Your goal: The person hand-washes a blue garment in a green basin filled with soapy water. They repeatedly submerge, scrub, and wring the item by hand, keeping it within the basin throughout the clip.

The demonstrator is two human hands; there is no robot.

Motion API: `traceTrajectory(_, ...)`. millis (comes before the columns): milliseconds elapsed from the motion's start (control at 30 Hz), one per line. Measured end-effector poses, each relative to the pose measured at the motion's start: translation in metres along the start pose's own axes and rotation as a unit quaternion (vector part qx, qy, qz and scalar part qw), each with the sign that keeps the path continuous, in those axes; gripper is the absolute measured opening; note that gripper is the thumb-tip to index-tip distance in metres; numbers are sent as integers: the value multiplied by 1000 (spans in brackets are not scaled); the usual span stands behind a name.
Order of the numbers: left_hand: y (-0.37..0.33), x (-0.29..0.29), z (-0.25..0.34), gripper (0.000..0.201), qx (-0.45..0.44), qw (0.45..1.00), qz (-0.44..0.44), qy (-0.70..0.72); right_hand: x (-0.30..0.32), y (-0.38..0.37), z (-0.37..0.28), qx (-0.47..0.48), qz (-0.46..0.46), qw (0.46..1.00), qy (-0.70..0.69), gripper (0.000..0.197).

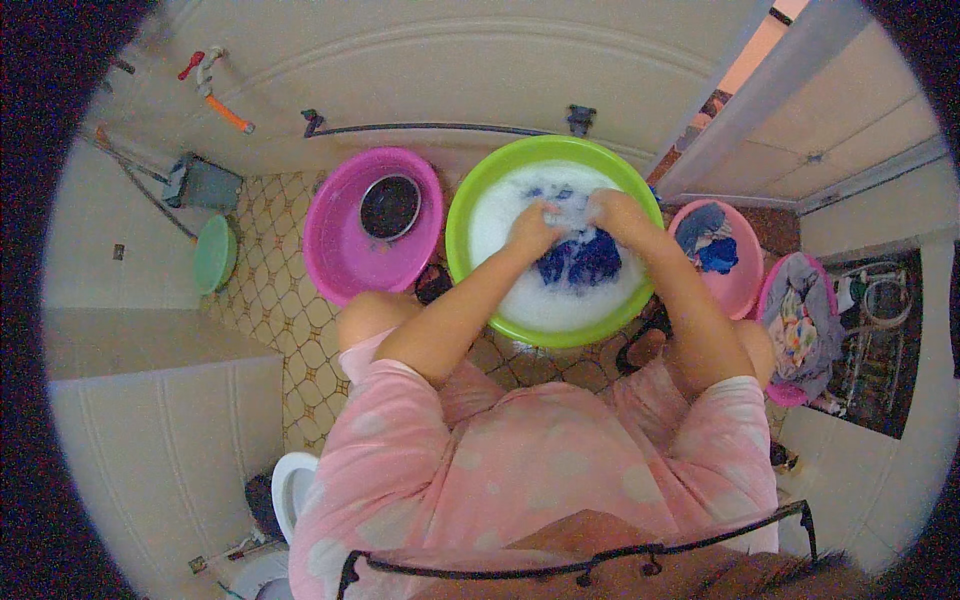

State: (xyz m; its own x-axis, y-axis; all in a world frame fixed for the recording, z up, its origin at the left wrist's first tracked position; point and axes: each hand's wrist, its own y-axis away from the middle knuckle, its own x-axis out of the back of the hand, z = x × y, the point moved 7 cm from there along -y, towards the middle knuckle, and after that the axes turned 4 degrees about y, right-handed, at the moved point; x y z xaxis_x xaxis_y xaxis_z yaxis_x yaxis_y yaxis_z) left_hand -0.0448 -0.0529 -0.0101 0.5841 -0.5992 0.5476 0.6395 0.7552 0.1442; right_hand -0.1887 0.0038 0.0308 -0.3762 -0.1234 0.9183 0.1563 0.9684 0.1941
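A lime green basin [463, 275] full of white suds stands in front of me. In it lies a soaked dark blue cloth [590, 258], partly under foam. My left hand [534, 230] is closed on the cloth near the middle of the basin. Beside it on the right, my right hand [618, 217] also grips the cloth, its fingers curled and partly hidden by lather. A foamy stretch of the cloth lies between the two hands. The fingertips are blurred by suds.
Left of the green basin stands a purple-pink basin [335, 250] holding a dark round bowl [390, 207]. To the right are a pink basin [740, 285] with blue clothes and a basket heaped with laundry [800, 320]. A tap [207, 70] and a pale green basin [215, 255] are at the far left.
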Motion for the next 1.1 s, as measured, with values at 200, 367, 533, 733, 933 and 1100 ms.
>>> traceTrajectory(200,5,44,5,45,-47,994,52,80,47,1,-38,104,184,955,-210,18)
traceTrajectory(367,-1,53,26,43,-29,994,2,101,67,6,-22,31,244,942,-227,24)
traceTrajectory(533,-6,74,29,33,-52,982,96,156,54,-4,-7,6,218,959,-183,34)
traceTrajectory(733,1,69,40,30,-19,918,133,372,46,-4,-23,-69,192,935,-288,36)
traceTrajectory(933,-14,20,16,37,140,735,-31,662,34,20,-115,84,172,975,-116,26)
traceTrajectory(1100,13,1,68,33,150,711,-61,685,51,-2,-96,47,213,976,6,21)
